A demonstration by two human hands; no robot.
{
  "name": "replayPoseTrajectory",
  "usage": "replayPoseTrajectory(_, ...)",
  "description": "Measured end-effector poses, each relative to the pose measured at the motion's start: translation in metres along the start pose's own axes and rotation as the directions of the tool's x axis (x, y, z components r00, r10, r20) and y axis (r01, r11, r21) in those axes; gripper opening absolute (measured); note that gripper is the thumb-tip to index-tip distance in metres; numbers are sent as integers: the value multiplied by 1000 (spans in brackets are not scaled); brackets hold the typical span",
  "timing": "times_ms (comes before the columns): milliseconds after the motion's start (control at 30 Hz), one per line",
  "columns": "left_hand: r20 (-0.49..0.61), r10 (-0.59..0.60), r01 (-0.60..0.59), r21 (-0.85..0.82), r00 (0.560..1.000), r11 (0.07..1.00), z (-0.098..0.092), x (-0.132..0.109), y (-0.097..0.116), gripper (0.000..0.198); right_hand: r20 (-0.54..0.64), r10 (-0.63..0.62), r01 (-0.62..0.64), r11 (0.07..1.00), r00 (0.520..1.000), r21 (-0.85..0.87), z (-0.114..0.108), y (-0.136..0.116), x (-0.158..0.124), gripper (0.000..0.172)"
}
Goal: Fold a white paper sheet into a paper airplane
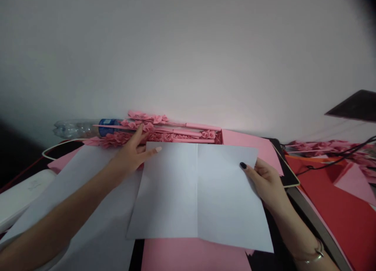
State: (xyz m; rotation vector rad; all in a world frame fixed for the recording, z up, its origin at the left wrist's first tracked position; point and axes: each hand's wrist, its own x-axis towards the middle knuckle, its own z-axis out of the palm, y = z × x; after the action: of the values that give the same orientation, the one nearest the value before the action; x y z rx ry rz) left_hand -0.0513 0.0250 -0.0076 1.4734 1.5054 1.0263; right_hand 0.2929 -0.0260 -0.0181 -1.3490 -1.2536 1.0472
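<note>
A white sheet of paper (167, 192) with a vertical crease down its middle is spread open in front of me. At its upper left corner is my left hand (132, 151), the thumb lying over the front and the index finger raised toward the pink paper flowers (117, 138). The other fingers curl by the sheet's edge, partly hidden. My right hand (266, 180) pinches the upper right edge, thumb on the front and fingers behind. Under the creased sheet lies pink paper (194, 255), mostly covered.
Another white sheet (100, 231) lies beneath my left forearm. A clear plastic bottle (78, 128) rests on its side by the wall (188, 59). A white object (23, 196) is at far left. Red paper (331, 208) and a black cable (337, 157) are on the right.
</note>
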Motion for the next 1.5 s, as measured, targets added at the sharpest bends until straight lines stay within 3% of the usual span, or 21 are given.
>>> replayPoseTrajectory(100,23,-79,82,-238,997,968,2,-8,0,84,-77,-5,8,999,997,32,-2,-3,2,32)
replayPoseTrajectory(167,113,-131,163,-357,985,920,3,-14,-1,73,-109,3,1,999,994,42,0,-6,2,33)
replayPoseTrajectory(300,357,-284,418,-388,890,822,5,-27,-1,37,-151,57,-51,998,987,38,3,-17,0,35)
replayPoseTrajectory(400,442,-326,498,-359,835,789,11,-40,3,33,-180,106,-112,993,978,-24,7,-30,-4,33)
replayPoseTrajectory(433,450,-325,498,-349,832,794,14,-43,4,36,-178,108,-117,992,978,-41,10,-35,-6,32)
replayPoseTrajectory(500,403,-295,437,-326,866,838,19,-48,6,45,-126,97,-102,994,987,-38,17,-44,-11,36)
replayPoseTrajectory(600,158,-134,163,-185,978,969,27,-50,4,67,118,34,-27,997,992,-67,34,-51,-20,41)
replayPoseTrajectory(633,62,-50,55,-96,997,994,29,-50,3,73,205,-15,39,993,979,-112,41,-50,-23,40)
replayPoseTrajectory(700,-39,90,-88,59,995,994,33,-50,2,74,355,-105,182,964,929,-192,54,-45,-30,43)
replayPoseTrajectory(767,-11,138,-137,70,990,988,34,-50,3,62,437,-142,273,928,888,-255,67,-38,-37,48)
replayPoseTrajectory(933,207,90,-44,-216,974,975,37,-58,13,37,489,-113,330,862,865,-385,88,-23,-47,61)
replayPoseTrajectory(1167,315,59,101,-467,947,878,44,-67,17,40,419,-114,319,827,901,-463,91,-12,-48,64)
replayPoseTrajectory(1300,312,70,69,-416,948,907,44,-69,22,33,409,-129,320,836,903,-445,91,-8,-49,64)
replayPoseTrajectory(1500,292,57,33,-295,955,955,44,-70,31,37,404,-114,292,863,908,-412,90,-6,-49,63)
